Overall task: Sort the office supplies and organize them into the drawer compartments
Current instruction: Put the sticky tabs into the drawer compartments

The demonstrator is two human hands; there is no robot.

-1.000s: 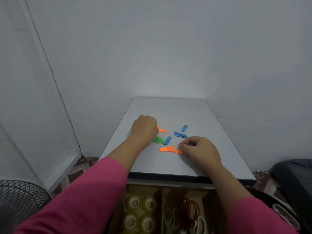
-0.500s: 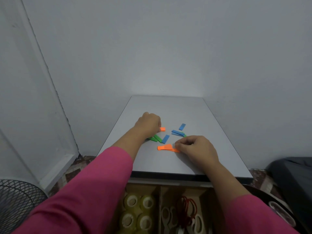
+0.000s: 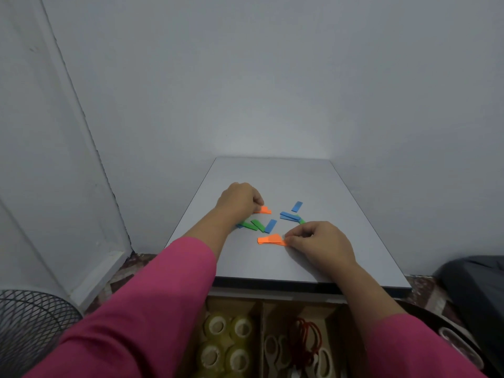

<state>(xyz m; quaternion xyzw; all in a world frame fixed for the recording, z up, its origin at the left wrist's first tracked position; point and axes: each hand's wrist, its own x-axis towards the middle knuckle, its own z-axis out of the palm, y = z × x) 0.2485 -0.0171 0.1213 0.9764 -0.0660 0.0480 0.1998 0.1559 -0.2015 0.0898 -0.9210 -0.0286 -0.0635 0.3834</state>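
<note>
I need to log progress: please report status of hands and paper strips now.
Left hand pinches orange strip. Right hand pinches orange strips. Blue strips and green strips loose on table. Nothing in the way.

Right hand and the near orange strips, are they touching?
Touching. The head view shows the right hand with its fingertips curled onto the right end of the orange strips, no gap between them.

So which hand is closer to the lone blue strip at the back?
The left hand, though not by much. It sits to the left of the lone blue strip, across the small orange strip. The right hand is nearer the table's front edge.
</note>
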